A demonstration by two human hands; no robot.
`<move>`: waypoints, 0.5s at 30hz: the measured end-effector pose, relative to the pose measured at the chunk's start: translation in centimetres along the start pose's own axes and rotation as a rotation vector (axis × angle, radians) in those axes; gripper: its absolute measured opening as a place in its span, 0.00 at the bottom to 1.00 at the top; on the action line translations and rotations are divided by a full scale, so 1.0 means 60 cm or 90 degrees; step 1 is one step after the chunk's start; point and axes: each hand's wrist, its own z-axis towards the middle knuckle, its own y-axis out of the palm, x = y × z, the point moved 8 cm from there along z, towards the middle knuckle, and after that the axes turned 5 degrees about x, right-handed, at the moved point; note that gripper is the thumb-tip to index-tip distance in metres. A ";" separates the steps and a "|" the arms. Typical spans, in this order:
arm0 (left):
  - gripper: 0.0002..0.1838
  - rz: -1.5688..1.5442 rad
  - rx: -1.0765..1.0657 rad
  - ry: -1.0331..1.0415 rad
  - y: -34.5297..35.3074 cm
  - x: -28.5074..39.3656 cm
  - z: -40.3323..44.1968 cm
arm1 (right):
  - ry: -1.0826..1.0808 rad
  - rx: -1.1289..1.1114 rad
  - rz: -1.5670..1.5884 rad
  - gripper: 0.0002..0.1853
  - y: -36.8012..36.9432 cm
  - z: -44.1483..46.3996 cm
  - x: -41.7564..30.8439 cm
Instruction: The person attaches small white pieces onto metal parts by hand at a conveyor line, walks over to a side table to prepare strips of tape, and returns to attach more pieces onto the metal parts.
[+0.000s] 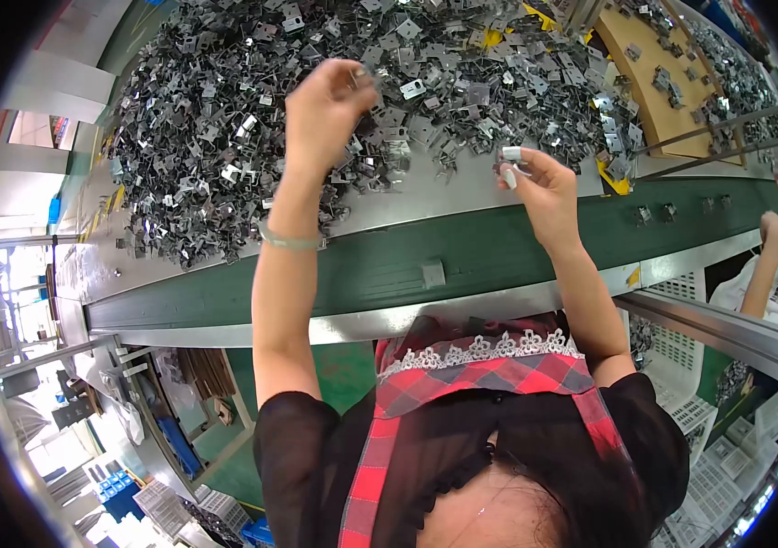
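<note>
My left hand [327, 114] is raised over a large heap of small metal brackets [215, 110]. Its fingers are curled together around a small metal bracket [366, 77], partly hidden and blurred. At the near edge of the heap, my right hand [549, 194] pinches a small metal piece [501, 166] between thumb and index finger. White wraps cover the tips of those two fingers, and much of the piece is hidden. A single bracket [433, 273] lies on the green conveyor belt [361, 274] between my forearms.
Several brackets [669, 213] sit farther right on the belt. A cardboard sheet [631, 78] with loose parts lies at the upper right, beside metal rails. A co-worker's hand [772, 226] is at the far right. White plastic crates [681, 411] stand below the belt.
</note>
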 end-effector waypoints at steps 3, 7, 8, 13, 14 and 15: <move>0.18 0.075 -0.094 -0.010 0.051 0.019 -0.085 | 0.038 0.006 0.092 0.11 -0.001 -0.010 -0.009; 0.22 0.163 -0.120 0.186 0.110 0.043 -0.187 | 0.069 -0.079 0.118 0.10 0.043 -0.042 -0.014; 0.22 0.147 -0.126 0.216 0.120 0.057 -0.209 | 0.059 -0.118 0.092 0.11 0.058 -0.053 -0.018; 0.22 0.083 -0.048 0.228 0.108 0.062 -0.256 | -0.091 -0.122 -0.057 0.14 0.068 -0.091 -0.051; 0.22 0.086 -0.045 0.229 0.106 0.061 -0.263 | -0.093 -0.125 -0.055 0.14 0.068 -0.097 -0.052; 0.22 0.072 -0.037 0.238 0.104 0.058 -0.270 | -0.117 -0.134 -0.104 0.14 0.070 -0.105 -0.056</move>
